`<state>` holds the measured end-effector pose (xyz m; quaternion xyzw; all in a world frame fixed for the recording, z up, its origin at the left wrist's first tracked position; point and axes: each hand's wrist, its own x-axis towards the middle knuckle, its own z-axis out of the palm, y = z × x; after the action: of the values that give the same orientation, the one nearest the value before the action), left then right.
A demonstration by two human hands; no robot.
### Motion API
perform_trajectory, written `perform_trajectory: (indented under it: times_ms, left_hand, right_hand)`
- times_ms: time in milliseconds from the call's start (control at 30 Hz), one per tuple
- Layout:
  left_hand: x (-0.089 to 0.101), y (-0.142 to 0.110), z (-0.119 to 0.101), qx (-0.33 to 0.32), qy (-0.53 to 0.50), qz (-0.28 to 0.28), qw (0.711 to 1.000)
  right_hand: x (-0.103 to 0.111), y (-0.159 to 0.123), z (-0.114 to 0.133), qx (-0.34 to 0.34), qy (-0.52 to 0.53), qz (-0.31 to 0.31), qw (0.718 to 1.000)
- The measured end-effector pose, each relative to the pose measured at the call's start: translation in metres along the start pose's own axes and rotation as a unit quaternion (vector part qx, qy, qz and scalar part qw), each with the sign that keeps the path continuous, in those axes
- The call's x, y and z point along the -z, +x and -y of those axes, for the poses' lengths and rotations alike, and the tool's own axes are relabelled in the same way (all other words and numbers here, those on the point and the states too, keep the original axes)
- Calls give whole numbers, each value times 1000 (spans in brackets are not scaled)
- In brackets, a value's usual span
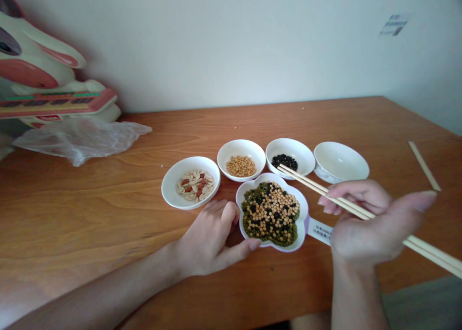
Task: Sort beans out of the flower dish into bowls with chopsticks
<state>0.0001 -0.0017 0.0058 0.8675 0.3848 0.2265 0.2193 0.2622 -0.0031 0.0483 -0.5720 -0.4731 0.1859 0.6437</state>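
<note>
Forearms [126,282] slant below a pale wall [216,41] across a grained brown table [90,200], right hand [371,238] pinching chopsticks [314,184], left hand [212,238], thumb spread from curled fingers, touching the purple-edged flower-shaped dish [303,214], just before four bowls [169,195], its beans [274,209] mottled green, tan and black.
</note>
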Motion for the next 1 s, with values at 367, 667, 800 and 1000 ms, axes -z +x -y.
perform_trajectory:
  times_ms: [367, 667, 800, 1000]
  left_hand:
    - [2, 1, -2, 5, -1, 1, 1000]
    - [1, 2, -1, 3, -13, -5, 1000]
    - [1, 1, -2, 4, -14, -8, 1000]
    - [1, 2, -2, 4, -18, -8, 1000]
  right_hand:
    - [-2, -2, -15, -16, -9, 147, 989]
    - [-11, -8, -16, 2, -40, 167, 985]
    - [-10, -8, -16, 5, -51, 164, 985]
    - [-11, -8, -13, 17, -61, 159, 985]
